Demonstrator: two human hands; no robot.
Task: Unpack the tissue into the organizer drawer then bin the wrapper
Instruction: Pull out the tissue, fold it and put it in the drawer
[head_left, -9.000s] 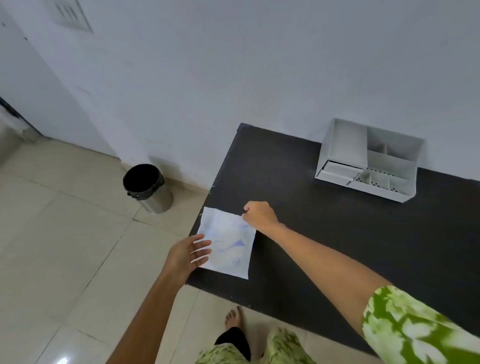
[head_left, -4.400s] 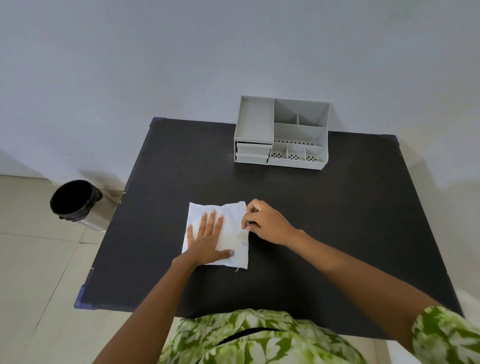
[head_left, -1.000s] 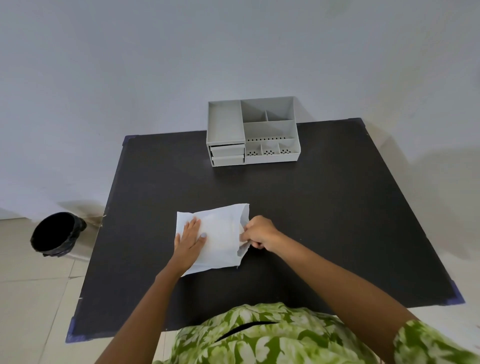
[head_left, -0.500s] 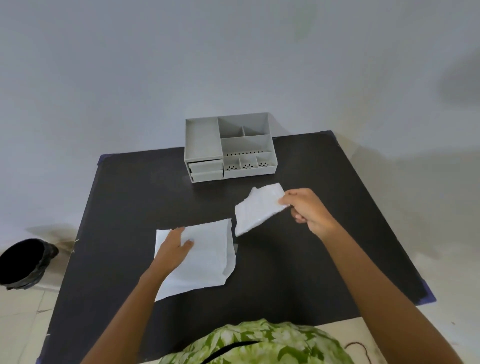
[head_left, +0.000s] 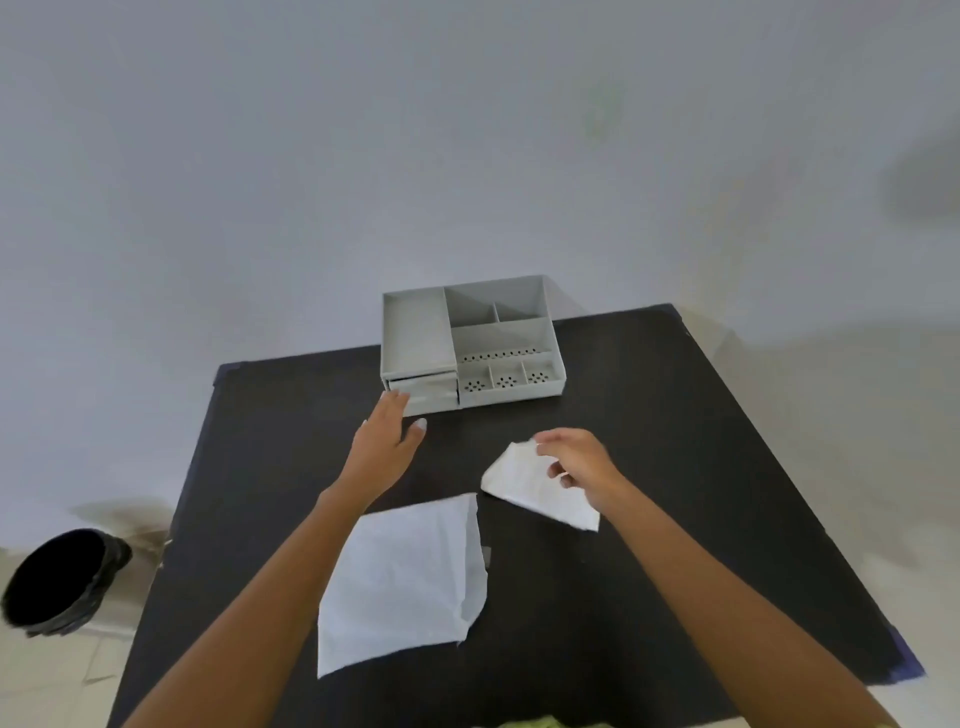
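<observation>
Your right hand (head_left: 576, 465) pinches the folded tissue (head_left: 535, 488) above the table (head_left: 701, 467), keeping it ready, while your open left hand (head_left: 387, 447) reaches the organizer (head_left: 470, 345) drawer (head_left: 423, 392); the emptied wrapper (head_left: 402, 577) lies flat nearby.

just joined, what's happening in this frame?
A person is unpacking tissue at a black table. The right hand holds the folded tissue just above the table. The left hand reaches toward the drawers at the front left of the grey organizer; whether it touches them is unclear. The empty wrapper lies flat on the table, not yet binned. The bin stands on the floor to the left.
</observation>
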